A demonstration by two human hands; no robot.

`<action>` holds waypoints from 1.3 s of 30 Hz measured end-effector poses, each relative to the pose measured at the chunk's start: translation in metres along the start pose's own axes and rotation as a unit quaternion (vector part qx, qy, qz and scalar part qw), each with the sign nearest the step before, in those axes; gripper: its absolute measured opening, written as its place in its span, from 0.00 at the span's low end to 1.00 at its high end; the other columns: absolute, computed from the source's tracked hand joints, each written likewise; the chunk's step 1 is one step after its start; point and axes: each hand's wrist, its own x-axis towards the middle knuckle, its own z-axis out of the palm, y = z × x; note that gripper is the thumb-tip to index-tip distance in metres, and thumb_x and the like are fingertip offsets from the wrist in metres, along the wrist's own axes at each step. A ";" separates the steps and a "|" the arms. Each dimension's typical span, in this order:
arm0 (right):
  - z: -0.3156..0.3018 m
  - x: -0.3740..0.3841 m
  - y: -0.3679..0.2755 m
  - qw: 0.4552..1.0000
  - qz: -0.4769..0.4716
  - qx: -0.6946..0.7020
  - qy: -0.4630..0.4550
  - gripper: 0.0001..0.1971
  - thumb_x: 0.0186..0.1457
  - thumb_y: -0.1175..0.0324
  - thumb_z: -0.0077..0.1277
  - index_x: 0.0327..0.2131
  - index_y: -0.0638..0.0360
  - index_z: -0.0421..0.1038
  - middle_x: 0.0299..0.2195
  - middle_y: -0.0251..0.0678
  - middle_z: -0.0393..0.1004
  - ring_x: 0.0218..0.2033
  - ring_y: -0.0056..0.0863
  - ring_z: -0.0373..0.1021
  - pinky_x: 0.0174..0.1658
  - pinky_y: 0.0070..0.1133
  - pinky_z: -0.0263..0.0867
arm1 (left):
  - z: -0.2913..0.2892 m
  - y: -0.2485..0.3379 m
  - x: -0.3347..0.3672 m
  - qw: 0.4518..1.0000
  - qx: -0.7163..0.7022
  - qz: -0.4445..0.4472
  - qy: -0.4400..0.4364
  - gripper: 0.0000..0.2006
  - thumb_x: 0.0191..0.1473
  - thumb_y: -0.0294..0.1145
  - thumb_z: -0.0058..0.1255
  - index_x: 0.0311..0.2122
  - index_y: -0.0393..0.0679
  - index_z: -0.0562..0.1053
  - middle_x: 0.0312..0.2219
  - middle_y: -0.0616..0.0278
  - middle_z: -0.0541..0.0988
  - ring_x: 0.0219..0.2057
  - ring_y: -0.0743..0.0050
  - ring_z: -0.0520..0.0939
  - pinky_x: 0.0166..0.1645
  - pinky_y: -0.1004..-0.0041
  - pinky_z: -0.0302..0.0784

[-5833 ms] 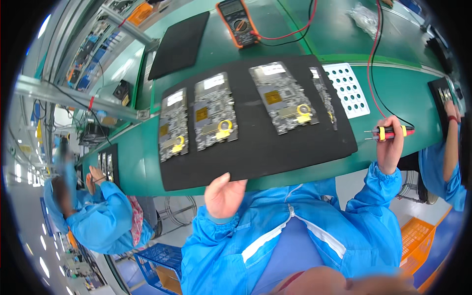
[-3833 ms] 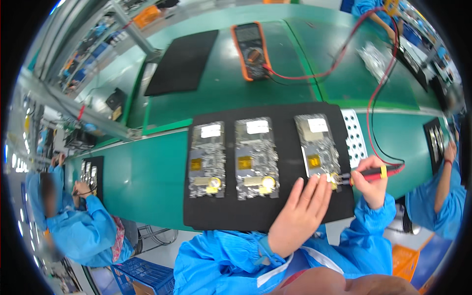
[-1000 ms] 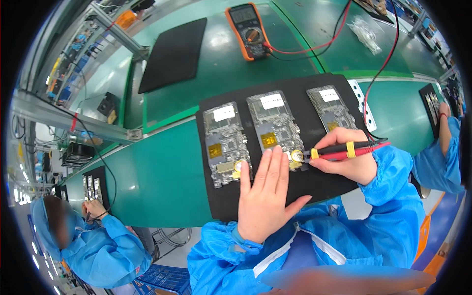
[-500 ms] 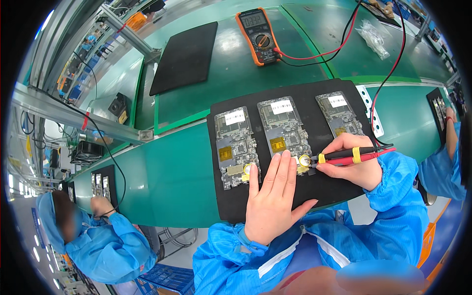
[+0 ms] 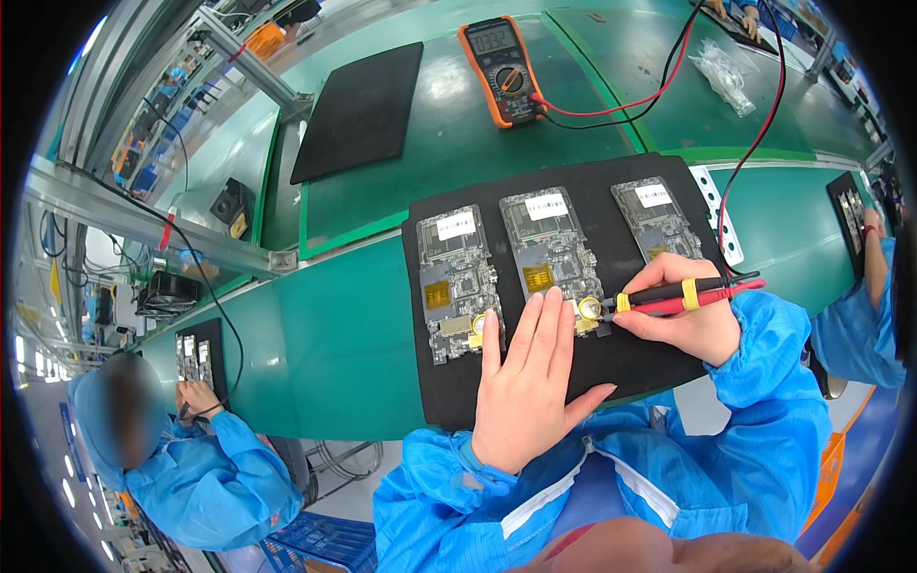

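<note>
Three circuit boards lie on a black mat (image 5: 535, 382): a left board (image 5: 463, 248), a middle board (image 5: 549, 229) and a right board (image 5: 659, 215). My left hand (image 5: 525, 382) rests flat with fingers stretched, its longer fingertips on the lower part of the middle board and its little finger by a round yellow-rimmed part on the left board. My right hand (image 5: 693, 310) is closed round a black test probe (image 5: 659, 294) and a red test probe (image 5: 707, 301), bound together with yellow bands. Their tips are at a round silver part (image 5: 589, 308) on the middle board; exact contact cannot be made out.
An orange multimeter (image 5: 501, 72) lies beyond the mat, its red and black leads looping right. Left of it is a black pad (image 5: 358, 115); a clear plastic bag (image 5: 723, 76) is at the far right. Co-workers sit at left (image 5: 191, 468) and right (image 5: 860, 306).
My hands and the probes have barely moved. At the left, the co-worker's hands and head have shifted slightly. Another person's hands now show more at the far top right.
</note>
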 end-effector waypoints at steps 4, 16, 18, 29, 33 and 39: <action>-0.009 -0.003 -0.008 0.995 0.061 0.071 -0.033 0.15 0.45 0.70 0.67 0.35 0.62 0.72 0.31 0.33 0.77 0.33 0.17 0.73 0.36 0.17 0.69 | -0.008 -0.004 -0.002 0.999 -0.028 -0.005 -0.015 0.46 0.43 0.55 0.62 0.60 0.33 0.60 0.62 0.45 0.60 0.64 0.50 0.61 0.64 0.39 0.43; -0.025 -0.017 -0.051 0.979 0.049 0.126 -0.155 0.16 0.45 0.76 0.66 0.37 0.64 0.71 0.32 0.35 0.78 0.34 0.18 0.75 0.36 0.15 0.71 | -0.035 -0.048 -0.040 0.993 0.057 -0.106 0.004 0.44 0.44 0.56 0.61 0.59 0.33 0.62 0.60 0.46 0.63 0.62 0.46 0.62 0.64 0.38 0.43; -0.014 -0.010 -0.052 0.975 0.073 0.134 -0.159 0.16 0.45 0.76 0.66 0.38 0.64 0.72 0.33 0.34 0.79 0.34 0.18 0.75 0.37 0.15 0.71 | -0.033 -0.042 -0.044 0.992 0.062 -0.108 -0.002 0.45 0.43 0.56 0.62 0.60 0.34 0.62 0.60 0.46 0.62 0.62 0.44 0.60 0.63 0.36 0.42; 0.042 0.025 -0.046 0.988 -0.058 0.062 -0.125 0.14 0.48 0.71 0.65 0.38 0.62 0.74 0.32 0.36 0.78 0.34 0.22 0.76 0.37 0.19 0.72 | -0.024 -0.047 -0.048 0.996 -0.005 -0.084 0.035 0.45 0.41 0.53 0.65 0.61 0.38 0.62 0.61 0.50 0.63 0.64 0.52 0.60 0.66 0.39 0.38; 0.046 0.027 -0.043 0.988 -0.062 0.067 -0.125 0.14 0.47 0.72 0.65 0.38 0.62 0.74 0.32 0.36 0.78 0.33 0.22 0.76 0.37 0.19 0.72 | -0.024 -0.048 -0.048 0.996 -0.002 -0.087 0.036 0.45 0.42 0.53 0.64 0.61 0.38 0.62 0.61 0.51 0.63 0.64 0.53 0.60 0.66 0.39 0.38; 0.049 0.029 -0.043 0.988 -0.047 0.072 -0.129 0.13 0.47 0.73 0.65 0.37 0.62 0.74 0.32 0.36 0.78 0.33 0.22 0.76 0.36 0.19 0.72 | -0.027 -0.046 -0.047 0.996 0.028 -0.079 0.034 0.44 0.42 0.55 0.62 0.60 0.36 0.63 0.60 0.51 0.64 0.63 0.55 0.62 0.64 0.39 0.46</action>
